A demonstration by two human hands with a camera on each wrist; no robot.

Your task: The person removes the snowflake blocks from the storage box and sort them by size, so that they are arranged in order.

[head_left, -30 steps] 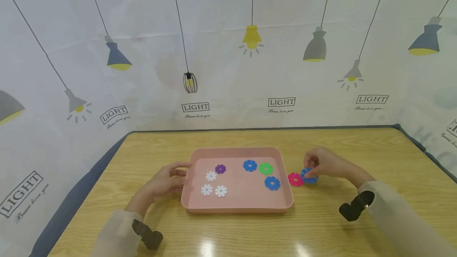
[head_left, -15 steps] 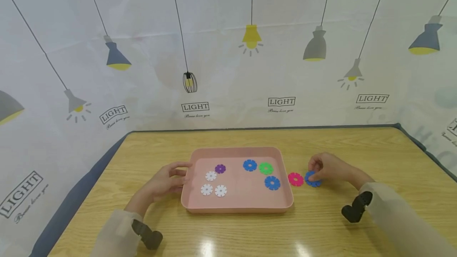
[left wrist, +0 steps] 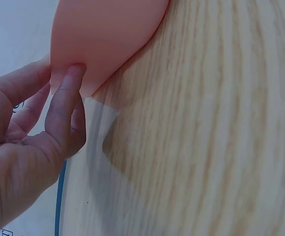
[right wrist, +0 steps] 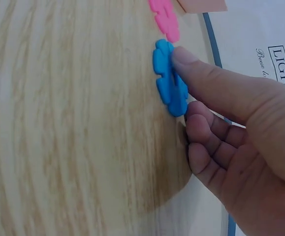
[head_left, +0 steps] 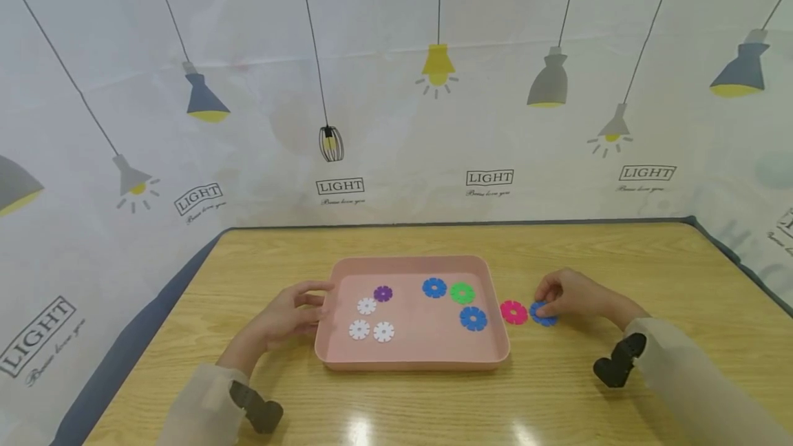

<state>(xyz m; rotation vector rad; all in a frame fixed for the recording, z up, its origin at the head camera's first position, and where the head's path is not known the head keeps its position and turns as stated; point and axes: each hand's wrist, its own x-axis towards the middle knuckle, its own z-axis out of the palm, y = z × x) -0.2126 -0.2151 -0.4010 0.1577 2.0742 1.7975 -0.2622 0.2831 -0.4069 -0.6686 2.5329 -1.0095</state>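
— Right hand (head_left: 573, 294)?
— Resting on the desk (head_left: 396, 398) to the right of the pink tray (head_left: 409, 360), fingers curled, thumb tip pressing down on a blue flower disc (head_left: 542, 314). From the right wrist view, thumb (right wrist: 206, 81) lying across the disc's (right wrist: 169, 78) edge, other fingers tucked under beside it; whether pinching it or only pressing, not possible to tell for sure.
— And that disc?
— Lying flat on the desk, outside the tray, just right of a pink flower disc (head_left: 513, 312), the two nearly touching. Pink one sitting just beside the tray's right wall.
— Left hand (head_left: 286, 314)?
— Touching the tray's left wall. Fingers loosely bent, fingertips (left wrist: 73, 73) meeting the tray's outer side (left wrist: 103, 34) in the left wrist view, palm opening toward the tray. Not wrapping around the rim, just resting against it.
— Inside the tray?
— Three white discs (head_left: 370, 322) grouping near the left half, a purple disc (head_left: 383, 293) just behind them. Toward the right half, a blue disc (head_left: 434, 288) beside a green disc (head_left: 462, 292), and another blue disc (head_left: 473, 319) nearer the front, close to the right wall.
— Around the tray?
— Light wood grain all over the desk, glare spots showing near the front edge. Behind the tray, a white backdrop (head_left: 396, 88) printed with hanging lamps and the word LIGHT. Pale sleeves (head_left: 204, 411) covering both forearms, dark wrist mounts (head_left: 616, 362) sitting in front of the tray on each side.
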